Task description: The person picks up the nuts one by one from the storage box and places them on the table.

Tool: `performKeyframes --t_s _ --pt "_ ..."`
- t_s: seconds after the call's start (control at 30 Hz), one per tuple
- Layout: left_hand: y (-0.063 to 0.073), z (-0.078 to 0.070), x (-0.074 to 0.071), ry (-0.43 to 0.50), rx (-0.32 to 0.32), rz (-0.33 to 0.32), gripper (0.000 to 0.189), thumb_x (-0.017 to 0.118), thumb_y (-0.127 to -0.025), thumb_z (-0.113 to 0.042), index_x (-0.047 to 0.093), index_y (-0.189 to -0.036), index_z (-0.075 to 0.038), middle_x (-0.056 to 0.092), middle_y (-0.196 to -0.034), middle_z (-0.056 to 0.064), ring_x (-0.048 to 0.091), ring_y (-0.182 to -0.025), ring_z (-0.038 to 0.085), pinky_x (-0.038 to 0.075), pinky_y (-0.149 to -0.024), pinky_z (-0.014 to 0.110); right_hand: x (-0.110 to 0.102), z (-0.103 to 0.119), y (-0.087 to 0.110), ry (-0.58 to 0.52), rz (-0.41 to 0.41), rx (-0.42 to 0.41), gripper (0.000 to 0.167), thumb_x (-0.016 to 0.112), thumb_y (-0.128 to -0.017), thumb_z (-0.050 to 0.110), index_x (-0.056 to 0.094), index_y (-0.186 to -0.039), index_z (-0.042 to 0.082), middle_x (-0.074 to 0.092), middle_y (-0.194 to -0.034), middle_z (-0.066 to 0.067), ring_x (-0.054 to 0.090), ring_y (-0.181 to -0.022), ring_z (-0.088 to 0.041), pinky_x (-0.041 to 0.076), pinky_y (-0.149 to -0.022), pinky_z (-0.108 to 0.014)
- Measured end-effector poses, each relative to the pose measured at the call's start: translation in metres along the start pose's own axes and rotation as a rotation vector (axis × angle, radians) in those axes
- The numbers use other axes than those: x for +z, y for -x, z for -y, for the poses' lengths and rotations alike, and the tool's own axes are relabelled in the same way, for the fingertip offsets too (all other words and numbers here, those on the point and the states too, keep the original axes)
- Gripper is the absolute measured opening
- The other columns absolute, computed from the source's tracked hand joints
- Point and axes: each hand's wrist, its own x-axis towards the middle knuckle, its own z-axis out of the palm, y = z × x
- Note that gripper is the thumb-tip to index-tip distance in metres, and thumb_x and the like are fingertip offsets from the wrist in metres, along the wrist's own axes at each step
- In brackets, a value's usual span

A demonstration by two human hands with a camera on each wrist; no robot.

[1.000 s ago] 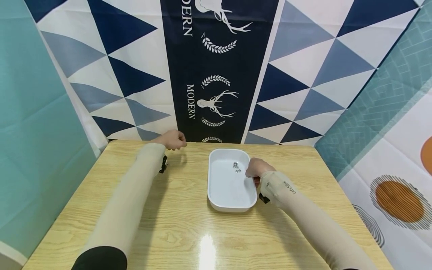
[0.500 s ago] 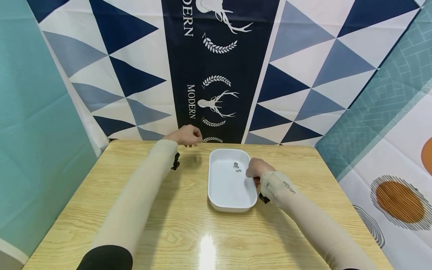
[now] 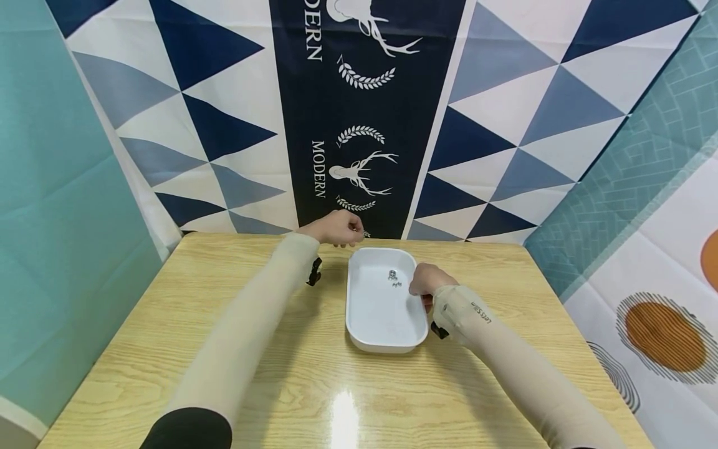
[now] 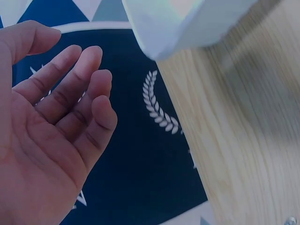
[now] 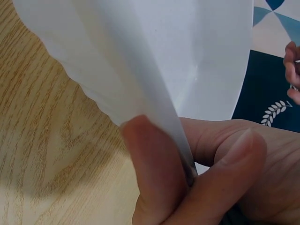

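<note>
A white rectangular tray (image 3: 387, 312) with rounded corners stands on the table. Inside it, toward the far end, lie small silvery metal pieces (image 3: 392, 275), too small to tell apart. My right hand (image 3: 429, 282) grips the tray's right rim; the right wrist view has the thumb and fingers pinching the tray wall (image 5: 140, 70) from both sides. Just past the tray's far left corner, my left hand (image 3: 339, 227) hovers over the table's back edge. Its fingers (image 4: 96, 84) are loosely curled in the left wrist view, thumb apart from the fingertips, and nothing shows between them.
The wood-grain table (image 3: 359, 386) ends at a patterned cloth wall (image 3: 359, 112) behind. Teal cloth (image 3: 67, 206) hangs on the left, and more patterned cloth (image 3: 645, 268) on the right. In the left wrist view, a small shiny piece (image 4: 291, 220) is at the bottom right corner.
My left hand has moved right along the table's back edge, from well left of the tray to its far left corner. The right hand and the tray stay in place.
</note>
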Motion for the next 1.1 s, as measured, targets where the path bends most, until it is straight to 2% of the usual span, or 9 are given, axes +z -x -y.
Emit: performKeyframes --t_s 0.07,0.2,0.37,0.63,0.83,1.1 --pt "-0.003 -0.004 0.005 0.001 0.007 0.004 0.023 0.059 -0.099 -0.024 0.071 -0.110 -0.007 0.074 -0.102 0.015 0.070 -0.093 0.036 0.056 -0.068 0.034 0.000 0.000 0.000 0.000 -0.001 0.000 0.038 0.063 -0.094 0.002 0.059 -0.128 -0.013 0.068 -0.083 -0.019 0.062 -0.056 -0.019 0.056 -0.053 -0.027" --pt "-0.008 -0.011 0.014 0.000 0.020 0.006 0.020 0.060 -0.098 -0.022 0.071 -0.107 -0.009 0.073 -0.094 0.008 0.069 -0.084 0.029 0.054 -0.065 0.029 0.001 0.000 0.001 -0.001 -0.005 -0.005 0.038 0.063 -0.093 0.002 0.059 -0.127 -0.014 0.068 -0.082 -0.019 0.063 -0.056 -0.019 0.056 -0.053 -0.027" --pt "-0.014 -0.018 0.026 0.046 0.035 0.006 0.018 0.059 -0.098 -0.021 0.071 -0.106 -0.010 0.072 -0.091 0.009 0.066 -0.073 0.021 0.058 -0.069 0.034 -0.001 0.000 0.002 -0.020 0.000 0.005 0.039 0.063 -0.094 0.002 0.059 -0.130 -0.013 0.068 -0.082 -0.020 0.062 -0.057 -0.020 0.056 -0.053 -0.028" --pt "-0.021 -0.027 0.047 0.091 0.024 0.034 0.020 0.059 -0.099 -0.021 0.070 -0.111 -0.009 0.075 -0.095 0.010 0.068 -0.077 0.022 0.058 -0.070 0.031 -0.002 0.001 0.001 -0.047 0.018 0.014 0.035 0.062 -0.094 0.002 0.059 -0.125 -0.012 0.067 -0.084 -0.020 0.062 -0.057 -0.019 0.055 -0.053 -0.028" --pt "-0.029 -0.028 0.060 0.083 0.020 0.034 0.018 0.060 -0.098 -0.020 0.070 -0.109 -0.010 0.074 -0.091 0.006 0.066 -0.073 0.017 0.056 -0.067 0.029 -0.003 -0.001 -0.002 -0.040 0.032 0.027 0.037 0.061 -0.094 0.002 0.058 -0.128 -0.011 0.067 -0.083 -0.019 0.060 -0.056 -0.018 0.054 -0.053 -0.026" --pt "-0.037 -0.028 0.071 0.064 -0.006 0.049 0.016 0.058 -0.100 -0.018 0.070 -0.107 -0.011 0.075 -0.092 0.007 0.070 -0.077 0.021 0.057 -0.068 0.029 -0.004 -0.001 -0.003 -0.023 0.037 0.003 0.031 0.060 -0.095 0.004 0.060 -0.123 -0.010 0.068 -0.083 -0.019 0.062 -0.057 -0.020 0.053 -0.051 -0.027"
